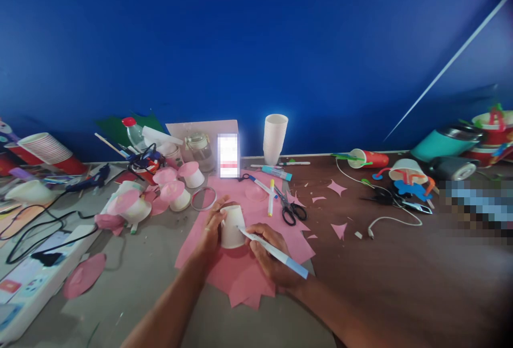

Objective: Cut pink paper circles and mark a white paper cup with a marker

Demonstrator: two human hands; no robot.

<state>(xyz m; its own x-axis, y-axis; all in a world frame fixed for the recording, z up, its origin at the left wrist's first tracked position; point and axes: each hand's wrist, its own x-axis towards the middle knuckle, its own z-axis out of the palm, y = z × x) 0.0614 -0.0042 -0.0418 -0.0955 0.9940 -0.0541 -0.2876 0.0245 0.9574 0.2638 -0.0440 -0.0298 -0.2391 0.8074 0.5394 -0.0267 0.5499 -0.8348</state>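
Observation:
A white paper cup (232, 227) stands upside down on pink paper (240, 278) in front of me. My left hand (211, 229) is closed around the cup's left side, with a ring on one finger. A white marker with a blue end (282, 258) is pinched in my right hand (269, 246). Its tip touches or nearly touches the right side of the cup. Beyond my hands, black scissors (294, 213) and a yellow-ended marker (271, 198) lie near the paper. The cup's surface looks plain from here.
A tall stack of white cups (274, 138) stands by the blue wall, right of a lit phone (228, 155). Cups with pink discs (172, 192), a tape ring (203, 199) and a power strip (48, 284) are at left. Pink scraps (339, 230) and a white cable (395, 218) lie right.

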